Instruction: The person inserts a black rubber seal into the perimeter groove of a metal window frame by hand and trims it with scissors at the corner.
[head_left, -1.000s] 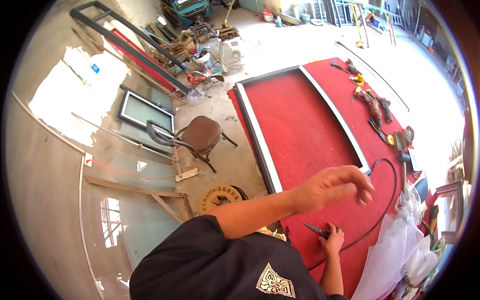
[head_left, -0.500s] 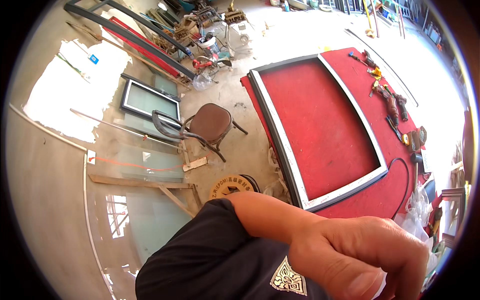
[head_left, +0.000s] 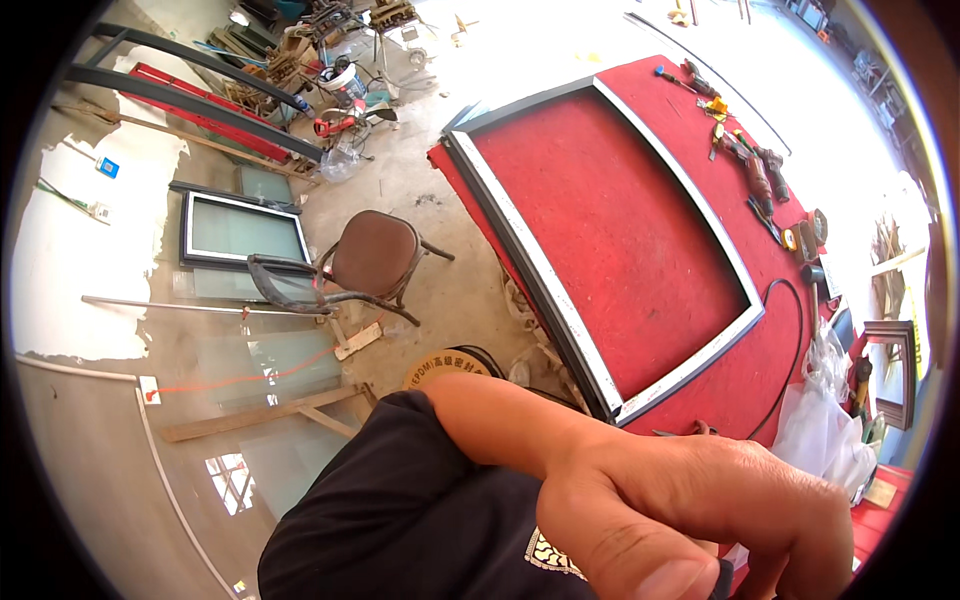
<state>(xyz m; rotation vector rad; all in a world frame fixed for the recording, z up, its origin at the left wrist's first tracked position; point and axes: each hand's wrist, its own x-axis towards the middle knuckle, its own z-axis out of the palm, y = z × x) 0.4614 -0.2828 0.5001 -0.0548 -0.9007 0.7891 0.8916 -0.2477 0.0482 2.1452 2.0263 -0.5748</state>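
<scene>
My left hand (head_left: pixel 690 500) fills the lower right, very near, its forearm reaching in from a black sleeve (head_left: pixel 380 500) at the left. Its fingers curl downward and the thumb bends in below them; whatever lies between them is hidden, apart from a small dark patch beside the thumb. Behind it, a large window frame (head_left: pixel 545 290) with white and dark grey profiles lies on a red-covered table (head_left: pixel 690 400). A hand tool with reddish handles (head_left: pixel 700 428) shows partly above my knuckles. My right hand does not show.
Power drills (head_left: pixel 755 175), smaller tools and tape rolls (head_left: pixel 800 235) line the table's far right side. A black cable (head_left: pixel 800 340) curves near plastic bags (head_left: pixel 825 430). On the left stand a brown chair (head_left: pixel 375 255), a cardboard reel (head_left: pixel 445 368) and glass panes (head_left: pixel 250 355) against the wall.
The view has turned, so the table, chair and wall have shifted left in the picture. More plastic bags and the reddish-handled tool show now. My left hand keeps its curled shape.
</scene>
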